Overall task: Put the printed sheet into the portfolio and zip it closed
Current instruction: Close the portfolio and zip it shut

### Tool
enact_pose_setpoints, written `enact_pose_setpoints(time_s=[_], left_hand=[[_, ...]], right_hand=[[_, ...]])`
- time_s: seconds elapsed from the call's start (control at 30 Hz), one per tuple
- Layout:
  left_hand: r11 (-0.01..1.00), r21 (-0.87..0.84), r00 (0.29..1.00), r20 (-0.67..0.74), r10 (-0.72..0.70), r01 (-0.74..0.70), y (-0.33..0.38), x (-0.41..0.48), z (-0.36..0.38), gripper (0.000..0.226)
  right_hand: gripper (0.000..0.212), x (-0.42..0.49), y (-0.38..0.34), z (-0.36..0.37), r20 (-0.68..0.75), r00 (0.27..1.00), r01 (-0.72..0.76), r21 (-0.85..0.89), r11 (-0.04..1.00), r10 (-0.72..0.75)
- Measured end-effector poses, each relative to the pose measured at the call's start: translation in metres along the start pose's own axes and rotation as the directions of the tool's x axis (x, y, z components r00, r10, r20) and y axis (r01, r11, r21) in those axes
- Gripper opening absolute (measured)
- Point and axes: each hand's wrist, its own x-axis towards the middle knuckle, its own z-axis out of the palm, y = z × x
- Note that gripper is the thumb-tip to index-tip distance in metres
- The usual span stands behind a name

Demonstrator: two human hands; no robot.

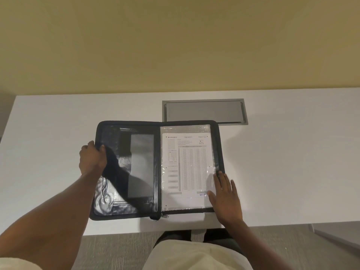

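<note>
sheet in portfolio under right hand

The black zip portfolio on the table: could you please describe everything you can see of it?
The portfolio is black, glossy and leather-like, lying open flat on the white table. Its left half has pockets; its right half holds the printed sheet under a clear sleeve. A zipper runs round the edge, its pull at the near spine. The left hand grips the left edge; the right hand presses the lower right corner.

A white table is filling mid-frame, bearing the open black portfolio below a grey hatch.
</note>
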Motion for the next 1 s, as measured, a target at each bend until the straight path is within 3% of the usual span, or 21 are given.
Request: enact_pose_setpoints(time_s=[0.1, 0.2, 0.4, 0.57, 0.67, 0.8, 0.93, 1.0], left_hand=[[1.0, -0.001, 0.999, -0.036, -0.009, 0.009, 0.001, 0.0, -0.011, 0.044], [0.999, -0.037, 0.996, -0.086, -0.017, 0.014, 0.007, -0.005, -0.023, 0.045], [0.996, -0.089, 0.979, -0.206, 0.004, -0.023, 0.036, -0.037, -0.056, 0.032], [0.983, -0.136, 0.958, -0.272, 0.086, -0.127, 0.062, -0.07, -0.074, 0.027], [0.971, -0.133, 0.941, -0.302, 0.149, -0.197, 0.086, -0.091, -0.083, 0.025], [0.95, -0.108, 0.921, -0.301, 0.248, -0.292, 0.121, -0.116, -0.089, 0.018], [0.922, -0.138, 0.91, -0.267, 0.318, -0.363, 0.154, -0.137, -0.088, 0.007], [0.903, -0.172, 0.907, -0.234, 0.351, -0.394, 0.169, -0.148, -0.086, 0.005]], right_hand=[[0.058, 0.0, -0.014, -0.003, -0.033, 0.988, 0.151, -0.009, 0.989, -0.151], [0.055, 0.001, -0.026, -0.007, 0.033, 0.95, 0.311, -0.045, 0.949, -0.309], [0.054, 0.003, -0.026, -0.014, 0.166, 0.938, 0.314, -0.031, 0.949, -0.305], [0.055, -0.001, -0.032, -0.028, 0.096, 0.938, 0.335, 0.003, 0.942, -0.334], [0.057, -0.009, -0.052, -0.054, 0.022, 0.938, 0.34, 0.144, 0.929, -0.347], [0.058, -0.023, -0.096, -0.109, -0.052, 0.931, 0.345, 0.449, 0.824, -0.362], [0.062, -0.039, -0.134, -0.155, -0.14, 0.918, 0.375, 0.611, 0.697, -0.371], [0.066, -0.044, -0.148, -0.166, -0.135, 0.927, 0.351, 0.639, 0.684, -0.35]])
